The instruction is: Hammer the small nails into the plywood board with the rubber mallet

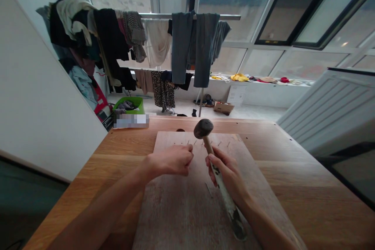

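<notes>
My right hand [224, 168] grips the worn, paint-marked handle of a mallet [204, 128] with a dark, rounded head. The head is raised at the far end of a wooden board [175, 207], and the handle runs back toward me. My left hand [172, 159] is closed over the board, fingers curled, just left of the mallet; whether something is pinched in it is hidden. Several thin nails [219, 143] stand in a row along the board's far edge, some right beyond my left fingers. One loose nail [209, 190] lies on the board between my hands.
The board lies on a wooden table [293, 187]. A blurred pale item [131, 121] is at its far left edge. Beyond stand a green basket [140, 104] and a rack of hanging clothes [183, 47]. A white panel [43, 86] borders the left, a ribbed white unit [336, 105] the right.
</notes>
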The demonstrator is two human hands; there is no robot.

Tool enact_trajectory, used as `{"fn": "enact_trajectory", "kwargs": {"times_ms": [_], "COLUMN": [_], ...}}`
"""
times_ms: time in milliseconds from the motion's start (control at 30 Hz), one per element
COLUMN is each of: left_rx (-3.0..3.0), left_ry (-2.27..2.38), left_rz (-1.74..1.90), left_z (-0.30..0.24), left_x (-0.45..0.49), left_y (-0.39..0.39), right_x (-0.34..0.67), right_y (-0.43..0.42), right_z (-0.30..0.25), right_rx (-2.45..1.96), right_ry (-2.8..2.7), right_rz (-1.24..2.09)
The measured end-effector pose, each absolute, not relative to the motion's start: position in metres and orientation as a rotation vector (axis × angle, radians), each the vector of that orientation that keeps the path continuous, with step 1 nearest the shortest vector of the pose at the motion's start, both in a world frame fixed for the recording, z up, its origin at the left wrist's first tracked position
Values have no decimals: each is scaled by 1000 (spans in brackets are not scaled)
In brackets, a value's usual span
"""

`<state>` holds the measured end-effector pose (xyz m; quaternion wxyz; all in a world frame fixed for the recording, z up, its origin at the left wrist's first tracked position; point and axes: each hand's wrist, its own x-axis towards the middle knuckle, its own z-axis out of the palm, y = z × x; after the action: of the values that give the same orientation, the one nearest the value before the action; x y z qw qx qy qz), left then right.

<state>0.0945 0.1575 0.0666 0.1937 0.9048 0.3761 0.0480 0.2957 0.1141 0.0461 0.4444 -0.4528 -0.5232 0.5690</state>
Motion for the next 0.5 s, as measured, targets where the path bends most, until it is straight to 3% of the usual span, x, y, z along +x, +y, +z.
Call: {"fn": "enact_trajectory", "kwargs": {"times_ms": [233,500], "left_rx": [2433,2428], "left_ry": [1362,1257], "left_rz": [344,497], "left_z": [65,46], "left_x": [52,48], "left_y": [190,200], "right_x": [297,295], "right_y": [116,115], "right_z": [44,47], "right_rx": [-1109,-1130], "right_ry": [-1286,-1304], "right_rz": [1394,1396]}}
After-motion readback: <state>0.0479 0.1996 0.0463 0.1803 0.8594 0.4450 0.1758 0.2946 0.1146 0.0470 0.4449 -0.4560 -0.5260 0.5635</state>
